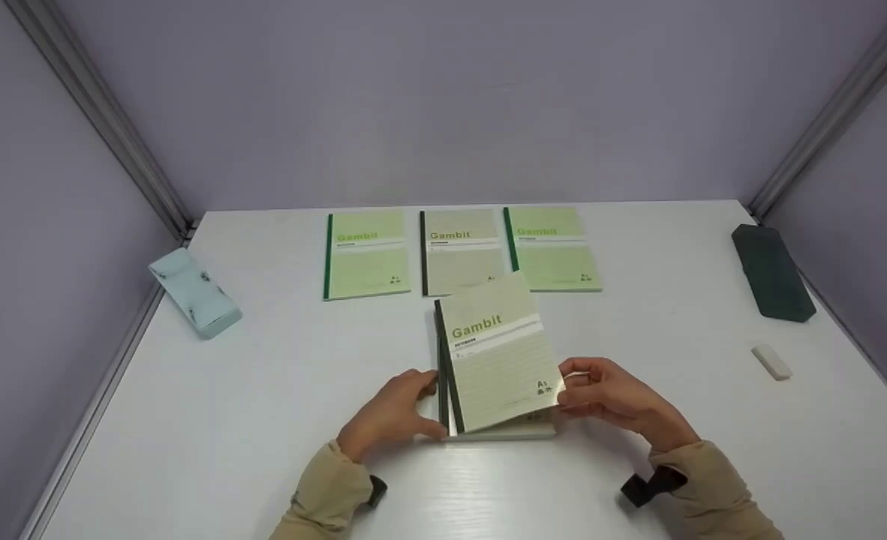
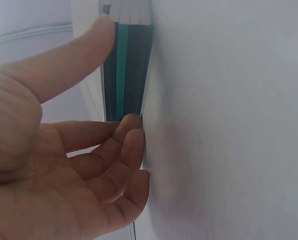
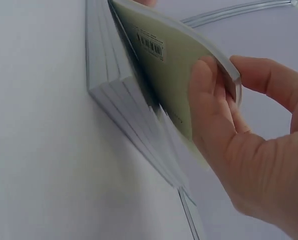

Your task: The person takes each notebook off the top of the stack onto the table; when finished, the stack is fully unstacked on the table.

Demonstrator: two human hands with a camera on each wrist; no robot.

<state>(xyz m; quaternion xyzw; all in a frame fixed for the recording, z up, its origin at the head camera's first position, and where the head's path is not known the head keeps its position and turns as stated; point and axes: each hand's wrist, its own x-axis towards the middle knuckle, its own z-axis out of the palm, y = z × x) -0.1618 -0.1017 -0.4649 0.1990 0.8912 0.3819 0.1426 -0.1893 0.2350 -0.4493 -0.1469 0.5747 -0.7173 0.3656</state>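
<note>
A beige Gambit notebook (image 1: 500,375) lies askew on top of a stack of notebooks (image 1: 515,433), its right side lifted. My right hand (image 1: 616,397) pinches its right edge between thumb and fingers. The right wrist view shows the bent notebook's back cover (image 3: 176,75) with a barcode, raised off the stack's page edges (image 3: 108,65). At the left side my left hand (image 1: 395,412) rests against the spines. In the left wrist view its thumb and fingertips touch the dark and green spines (image 2: 128,70), the fingers loosely bent.
At the back lie a green notebook (image 1: 368,262), a beige notebook (image 1: 458,262) and another green notebook (image 1: 556,262) in a row. A light blue case (image 1: 197,292) is at the left. On the right are a dark green case (image 1: 774,274) and a white eraser (image 1: 771,361).
</note>
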